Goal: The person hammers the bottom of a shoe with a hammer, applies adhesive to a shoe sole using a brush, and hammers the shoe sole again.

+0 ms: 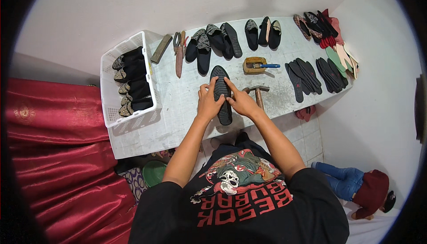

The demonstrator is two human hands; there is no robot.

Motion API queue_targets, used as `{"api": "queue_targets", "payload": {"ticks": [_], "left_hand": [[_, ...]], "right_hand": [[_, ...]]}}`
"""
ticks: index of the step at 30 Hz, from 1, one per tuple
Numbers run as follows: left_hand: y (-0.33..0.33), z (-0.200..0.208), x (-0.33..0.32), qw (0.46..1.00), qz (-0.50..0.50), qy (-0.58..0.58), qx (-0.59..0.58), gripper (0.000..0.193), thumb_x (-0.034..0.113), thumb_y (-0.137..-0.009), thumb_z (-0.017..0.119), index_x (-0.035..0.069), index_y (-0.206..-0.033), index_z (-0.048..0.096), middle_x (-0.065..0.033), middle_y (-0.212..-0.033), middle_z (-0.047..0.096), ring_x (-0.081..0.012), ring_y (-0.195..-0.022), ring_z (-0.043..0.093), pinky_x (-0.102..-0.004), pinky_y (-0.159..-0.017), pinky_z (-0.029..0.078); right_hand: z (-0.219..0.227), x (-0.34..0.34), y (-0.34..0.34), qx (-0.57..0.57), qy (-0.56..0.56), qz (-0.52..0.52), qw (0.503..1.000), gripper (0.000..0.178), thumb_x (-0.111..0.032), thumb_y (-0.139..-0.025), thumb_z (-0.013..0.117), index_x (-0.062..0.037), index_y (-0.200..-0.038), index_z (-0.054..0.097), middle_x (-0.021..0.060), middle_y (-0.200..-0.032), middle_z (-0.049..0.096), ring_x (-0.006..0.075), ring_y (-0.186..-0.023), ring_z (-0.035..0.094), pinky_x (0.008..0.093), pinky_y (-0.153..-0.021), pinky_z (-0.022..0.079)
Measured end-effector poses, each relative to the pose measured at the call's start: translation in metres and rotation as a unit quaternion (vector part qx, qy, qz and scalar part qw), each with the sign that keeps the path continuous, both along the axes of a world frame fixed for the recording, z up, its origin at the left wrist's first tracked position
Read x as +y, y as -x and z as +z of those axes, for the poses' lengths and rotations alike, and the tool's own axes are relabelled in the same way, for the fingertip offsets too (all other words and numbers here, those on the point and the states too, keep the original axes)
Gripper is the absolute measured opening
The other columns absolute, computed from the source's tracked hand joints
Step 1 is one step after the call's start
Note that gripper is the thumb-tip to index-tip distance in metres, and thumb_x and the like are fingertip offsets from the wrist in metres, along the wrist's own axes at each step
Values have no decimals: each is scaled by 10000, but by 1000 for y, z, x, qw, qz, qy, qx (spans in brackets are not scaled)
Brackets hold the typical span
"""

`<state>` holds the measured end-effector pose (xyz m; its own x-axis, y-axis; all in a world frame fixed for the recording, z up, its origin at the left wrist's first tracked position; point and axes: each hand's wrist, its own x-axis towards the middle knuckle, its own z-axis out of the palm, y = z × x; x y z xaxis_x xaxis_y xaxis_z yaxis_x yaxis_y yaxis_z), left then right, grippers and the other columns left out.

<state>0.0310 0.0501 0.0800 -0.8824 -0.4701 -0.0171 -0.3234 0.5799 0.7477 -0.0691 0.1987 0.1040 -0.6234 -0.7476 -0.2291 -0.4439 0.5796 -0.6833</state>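
A black slip-on shoe (221, 87) is held sole up over the near middle of the table, its ridged rubber sole facing me and its toe pointing away. My left hand (208, 104) grips its left side, thumb lying against the sole. From the other side my right hand (243, 103) holds it, with the index finger reaching up along the sole's edge. The shoe's upper is hidden beneath. Just right of my right hand lies a hammer (259, 94). Beyond it sits a yellowish open container (254, 60) with a blue-handled brush (269, 66) resting across it.
Finished-looking shoes (203, 57) line the table's far side. A white basket (106, 95) of shoes stands left, near a block (161, 48) and scissors (176, 39). Black insoles (304, 77) lie right. A red curtain (58, 128) hangs left; another person (360, 186) is at lower right.
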Motion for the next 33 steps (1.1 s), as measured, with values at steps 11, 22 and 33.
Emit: {"api": "queue_targets", "payload": {"ticks": [11,22,33], "left_hand": [[19,1,-5,988,-1,98,122,387,99,-881,679,82,-1264,626,-181,-1446,481,-396,-1316,459,-459,-1103,395],[38,8,-7,995,46,-13,92,624,4,-915,638,183,-1506,546,-162,-1275,519,-318,-1187,562,-372,-1061,444],[40,10,-36,991,-23,-92,92,552,44,-881,704,142,-1415,602,-99,-1223,557,-251,-1182,559,-358,-981,481]], "right_hand": [[-151,153,50,27,-94,-163,982,535,-269,-891,723,3,-1326,574,247,-1131,680,425,-1020,680,488,-950,514],[-154,143,52,-12,-125,-126,984,709,-425,-829,800,-43,-1284,412,282,-1199,600,508,-1056,656,569,-870,542],[-161,124,75,-22,-172,-146,974,550,-308,-859,697,43,-1211,461,362,-1056,684,520,-1031,672,558,-896,527]]}}
